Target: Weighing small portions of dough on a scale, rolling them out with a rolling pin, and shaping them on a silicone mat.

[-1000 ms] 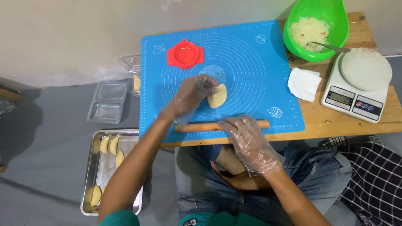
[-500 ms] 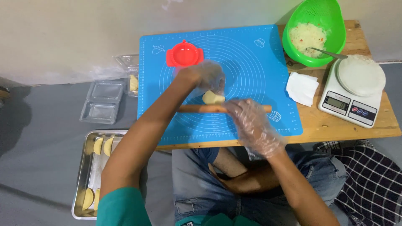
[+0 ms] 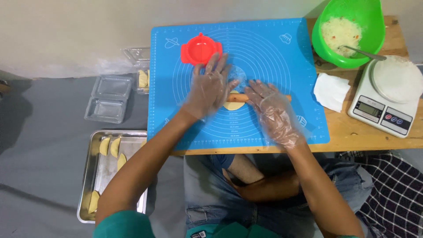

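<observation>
Head view: both gloved hands lie flat, palms down, on the wooden rolling pin (image 3: 284,96), which rests across the pale round dough piece (image 3: 233,105) near the middle of the blue silicone baking mat (image 3: 273,57) on the wooden desk (image 3: 365,134). Left hand (image 3: 210,88) has its fingers spread open and covers the pin's left end; right hand (image 3: 271,110) has its fingers extended, pressing rather than gripping. Compared with a second ago, the left hand has left the dough and joined the pin, and the pin has moved up the mat onto the dough. A red round dumpling press (image 3: 200,49) lies just above the left fingertips. The green plastic bowl of filling (image 3: 348,26), white kitchen scale (image 3: 387,99) and folded white cloth (image 3: 330,90) sit at the right.
</observation>
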